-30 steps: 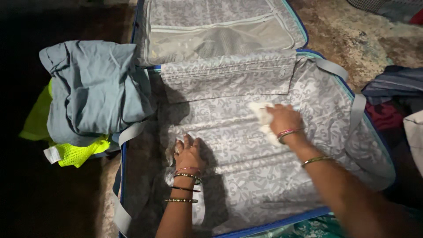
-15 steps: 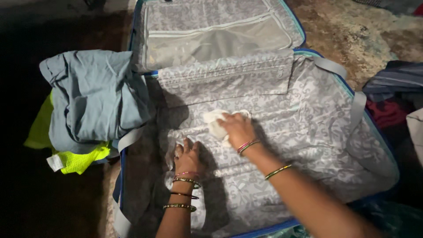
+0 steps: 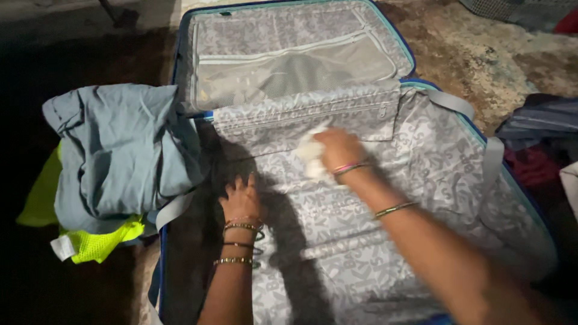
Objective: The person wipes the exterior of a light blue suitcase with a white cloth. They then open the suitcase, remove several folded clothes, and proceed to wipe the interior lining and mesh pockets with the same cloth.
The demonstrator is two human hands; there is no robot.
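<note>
I see an open suitcase (image 3: 421, 180) with grey patterned lining lying flat. My right hand (image 3: 340, 150) presses a crumpled white cloth (image 3: 312, 157) against the lining just below the suitcase's zipped inner pocket (image 3: 301, 114). My left hand (image 3: 242, 201) rests flat on the lining near the suitcase's left edge. Grey-blue clothes (image 3: 123, 150) over a neon yellow mesh garment (image 3: 102, 241) lie just left of the suitcase.

Right hand (image 3: 338, 149), motion-blurred, covers most of the white cloth (image 3: 311, 157), so the grip is unclear. Suitcase (image 3: 421, 156) is cut off at 6 o'clock. Yellow mesh garment (image 3: 99, 244) lies mostly hidden under the grey-blue clothing (image 3: 120, 150) at 9 o'clock.
</note>
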